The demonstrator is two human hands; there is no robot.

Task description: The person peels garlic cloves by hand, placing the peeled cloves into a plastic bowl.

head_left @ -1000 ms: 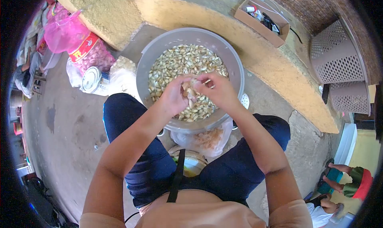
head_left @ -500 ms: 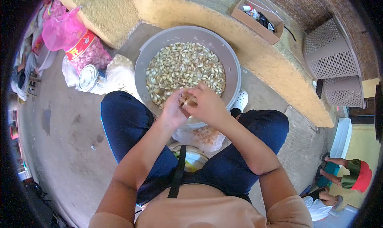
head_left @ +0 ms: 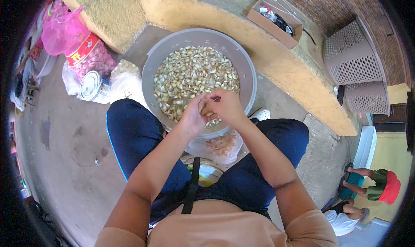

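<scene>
A big grey tub (head_left: 149, 74) full of garlic cloves (head_left: 196, 72) stands between my knees, and the cloves seem to lie in water. Over its near edge my left hand (head_left: 195, 115) is cupped around a few garlic cloves (head_left: 207, 113). My right hand (head_left: 227, 107) meets it from the other side, with thumb and fingers pinched on a clove at the left fingertips. The right fingers partly hide what is held. Below the hands, a clear plastic bag (head_left: 231, 156) with brownish peels hangs or lies against the tub's near side.
Left of the tub are a pink mesh sack (head_left: 95, 61) of garlic, a tin can (head_left: 91, 86) and a white plastic bag (head_left: 132, 89). A low yellow wall (head_left: 276, 61) curves behind, bearing a cardboard box (head_left: 276, 26). Grey perforated baskets (head_left: 352, 56) stand right. Other people (head_left: 380, 186) are at lower right.
My right hand has shifted slightly up and right, its fingers now pinched higher. The brownish papery bit between my hands shows less; pale cloves show instead. The whole view has moved a little.
</scene>
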